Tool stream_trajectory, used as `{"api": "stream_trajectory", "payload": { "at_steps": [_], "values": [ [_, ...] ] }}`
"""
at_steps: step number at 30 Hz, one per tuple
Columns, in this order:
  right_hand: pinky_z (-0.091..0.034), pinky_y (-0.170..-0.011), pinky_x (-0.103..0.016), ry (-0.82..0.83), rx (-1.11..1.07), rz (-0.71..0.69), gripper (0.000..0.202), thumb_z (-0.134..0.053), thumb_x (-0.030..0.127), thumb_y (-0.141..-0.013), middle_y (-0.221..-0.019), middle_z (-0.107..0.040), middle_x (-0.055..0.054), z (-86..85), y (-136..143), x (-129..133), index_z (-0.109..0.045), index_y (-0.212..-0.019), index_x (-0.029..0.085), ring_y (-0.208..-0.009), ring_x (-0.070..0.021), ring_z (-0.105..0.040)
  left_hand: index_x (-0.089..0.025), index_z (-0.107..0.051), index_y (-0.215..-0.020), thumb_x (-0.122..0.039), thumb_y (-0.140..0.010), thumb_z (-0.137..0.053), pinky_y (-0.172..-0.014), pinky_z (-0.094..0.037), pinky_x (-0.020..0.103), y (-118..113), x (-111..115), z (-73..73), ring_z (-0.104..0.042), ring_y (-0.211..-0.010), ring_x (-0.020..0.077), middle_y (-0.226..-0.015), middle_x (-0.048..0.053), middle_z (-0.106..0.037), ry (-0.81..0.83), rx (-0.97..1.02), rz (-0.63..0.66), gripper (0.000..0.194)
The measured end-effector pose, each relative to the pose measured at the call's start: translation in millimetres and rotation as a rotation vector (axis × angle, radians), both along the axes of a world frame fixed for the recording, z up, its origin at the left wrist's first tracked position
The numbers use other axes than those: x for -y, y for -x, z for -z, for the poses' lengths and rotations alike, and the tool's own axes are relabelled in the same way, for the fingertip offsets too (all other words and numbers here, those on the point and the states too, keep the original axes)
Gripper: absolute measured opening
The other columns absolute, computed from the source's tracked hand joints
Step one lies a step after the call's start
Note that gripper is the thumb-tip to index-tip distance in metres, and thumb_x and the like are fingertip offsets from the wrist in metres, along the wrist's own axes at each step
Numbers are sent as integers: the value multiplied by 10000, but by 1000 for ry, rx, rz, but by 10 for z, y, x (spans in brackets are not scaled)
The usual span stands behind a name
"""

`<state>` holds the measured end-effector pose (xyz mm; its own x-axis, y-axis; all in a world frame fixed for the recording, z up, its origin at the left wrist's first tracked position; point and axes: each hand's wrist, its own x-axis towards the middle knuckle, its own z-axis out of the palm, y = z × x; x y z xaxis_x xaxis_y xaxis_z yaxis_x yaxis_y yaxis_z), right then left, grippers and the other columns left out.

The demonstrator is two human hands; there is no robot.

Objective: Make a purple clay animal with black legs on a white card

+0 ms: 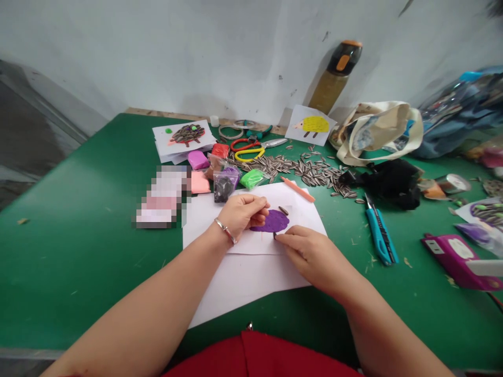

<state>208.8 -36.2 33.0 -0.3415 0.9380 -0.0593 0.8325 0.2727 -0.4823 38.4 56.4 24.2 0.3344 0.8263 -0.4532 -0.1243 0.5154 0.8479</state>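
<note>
White paper (251, 272) lies on the green table, bearing a flat purple clay oval (275, 222). One sunflower seed (283, 210) rests at the oval's upper edge. My left hand (244, 214) is closed in a pinch over the oval's left end; what its fingers hold, if anything, is hidden. Below the oval, my right hand (308, 254) presses its fingertips at a small dark clay piece (274, 236) on the paper. A faint pinkish line shows to the left of that piece.
Bagged clay (223, 187), scissors (251, 152) and a seed pile (314, 173) lie behind the paper. An orange stick (297, 189) touches its back edge. Right are a blue cutter (381, 235) and purple device (459, 259); a blurred-out object (163, 196) lies left.
</note>
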Motion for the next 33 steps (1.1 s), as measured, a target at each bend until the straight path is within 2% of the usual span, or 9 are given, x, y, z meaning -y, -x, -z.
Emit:
{"api": "stream_trajectory", "payload": {
  "at_steps": [8,14,21,28,33],
  "values": [
    [-462,-739,-256,-32,24,-43,313,-424,149,-909,-914,-651,-66,-27,10,-9,-705,-1030,218,-822,-161,-605,-110,-687,-710,-294,-710,-742,-521,-452,187,-2,-3,1,-544,-497,64,-606,8,-632,-1,15,3,193],
    [-462,-731,-258,-44,-22,-23,341,-409,145,-907,-937,-663,-65,-22,-54,-8,-672,-1109,222,-827,-163,-611,-112,-689,-716,-317,-696,-754,-532,-457,195,1,1,5,-548,-509,68,-623,12,-638,-4,17,-2,215],
    [-432,-701,-253,-62,167,-81,318,-429,133,-895,-899,-658,-77,-48,31,6,-676,-1078,216,-817,-172,-602,-114,-691,-716,-327,-696,-753,-524,-447,194,1,5,0,-541,-505,68,-611,9,-631,-9,15,4,223],
    [-425,-683,-261,-76,193,-39,366,-412,127,-897,-928,-655,-73,6,-2,13,-623,-1189,190,-814,-174,-605,-118,-694,-713,-343,-681,-767,-537,-457,202,2,7,-10,-546,-516,72,-626,15,-639,-4,-1,-2,239],
    [-406,-652,-279,-70,310,-80,343,-424,125,-892,-914,-641,-84,-4,53,-1,-643,-1153,173,-785,-188,-593,-117,-692,-707,-329,-689,-759,-518,-451,190,-4,5,-8,-541,-504,67,-618,13,-636,-3,5,0,224]
  ]
}}
